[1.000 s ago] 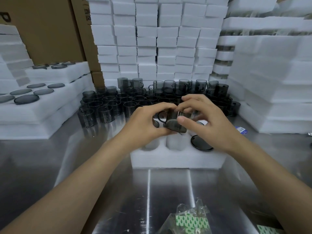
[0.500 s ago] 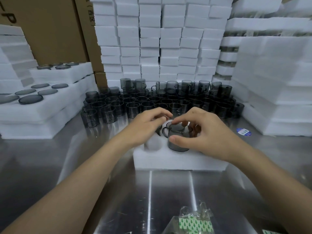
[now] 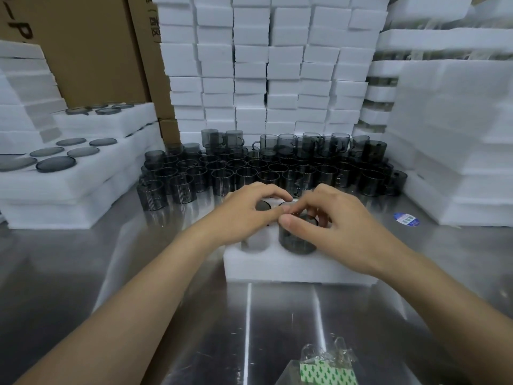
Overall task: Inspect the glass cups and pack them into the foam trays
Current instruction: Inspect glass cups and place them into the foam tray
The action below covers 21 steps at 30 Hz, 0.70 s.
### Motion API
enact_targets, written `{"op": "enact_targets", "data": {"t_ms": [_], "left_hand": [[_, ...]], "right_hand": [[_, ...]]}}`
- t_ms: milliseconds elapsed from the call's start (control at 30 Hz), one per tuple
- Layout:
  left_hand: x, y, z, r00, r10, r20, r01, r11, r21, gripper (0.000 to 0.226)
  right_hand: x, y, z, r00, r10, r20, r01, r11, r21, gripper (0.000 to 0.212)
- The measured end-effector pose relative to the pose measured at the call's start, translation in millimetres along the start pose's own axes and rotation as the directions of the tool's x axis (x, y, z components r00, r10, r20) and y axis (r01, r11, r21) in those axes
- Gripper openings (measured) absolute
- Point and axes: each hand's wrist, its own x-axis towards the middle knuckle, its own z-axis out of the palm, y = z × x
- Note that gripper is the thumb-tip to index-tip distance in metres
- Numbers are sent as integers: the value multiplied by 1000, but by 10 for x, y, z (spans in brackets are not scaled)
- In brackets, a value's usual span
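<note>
R hand [image 3: 344,232] pinches cup [image 3: 298,240] rim, cup sits in tray [image 3: 291,268] — L hand [image 3: 238,215] fingers curled, fingertip touching rim.

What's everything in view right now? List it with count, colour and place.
glass cup: one, smoky grey, sitting in a cavity of the foam tray, under the right hand
foam tray: one, white, centre of the steel table
loose cups: dozens, smoky grey, massed behind the tray, a few stacked higher at the back
steel table: one, silver, under everything
foam blocks: many, white, stacked at the back
packed foam trays: several, white with grey discs showing, stacked at left
foam stacks: several, white, at right
cardboard boxes: brown, back left
sticker: one, blue and white, on the table at right
plastic bag: one, clear with green-printed contents, near edge
left hand: fingers curled over the tray's back cavities
right hand: grips the cup's rim
</note>
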Motion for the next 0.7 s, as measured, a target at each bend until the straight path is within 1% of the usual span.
{"op": "enact_targets", "data": {"t_ms": [67, 133, 167, 233, 367, 400, 467, 533, 600, 667, 700], "left_hand": [[-2, 3, -1, 1000, -5, 11, 5, 1000, 18, 29], [-8, 7, 3, 1000, -8, 11, 8, 999, 53, 30], [-12, 9, 9, 1000, -11, 8, 10, 998, 69, 30], [-18, 14, 12, 1000, -16, 1, 16, 996, 83, 31], [-32, 17, 13, 1000, -25, -7, 25, 996, 82, 33], [-32, 15, 18, 1000, -25, -10, 26, 997, 76, 33], [-31, 9, 28, 999, -28, -18, 29, 997, 75, 33], [-28, 0, 35, 999, -31, -25, 33, 996, 87, 31], [-22, 1, 43, 1000, -24, -19, 26, 995, 94, 30], [-18, -17, 53, 1000, 2, -29, 0, 999, 53, 27], [-7, -39, 51, 998, 18, -60, -18, 1000, 6, 24]], "right_hand": [[17, 26, -43, 998, 12, 68, -17, 998, 64, 50], [29, 40, -64, 987, 32, 158, -54, 990, 132, 52], [31, 49, -66, 983, 41, 179, -67, 987, 144, 55], [34, 65, -59, 984, 31, 175, -53, 991, 124, 56], [39, 86, -93, 982, -36, 187, 22, 997, 79, 48], [39, 96, -117, 981, -34, 192, 16, 995, 95, 44], [52, 111, -149, 979, -32, 201, 10, 994, 110, 32], [81, 121, -129, 979, -40, 200, 26, 997, 75, 22], [101, 133, -97, 981, -44, 191, 36, 998, 47, 19], [106, 157, -83, 981, -83, 173, 78, 996, 33, 13], [106, 190, -92, 982, -100, 161, 95, 995, 34, 10]]}}
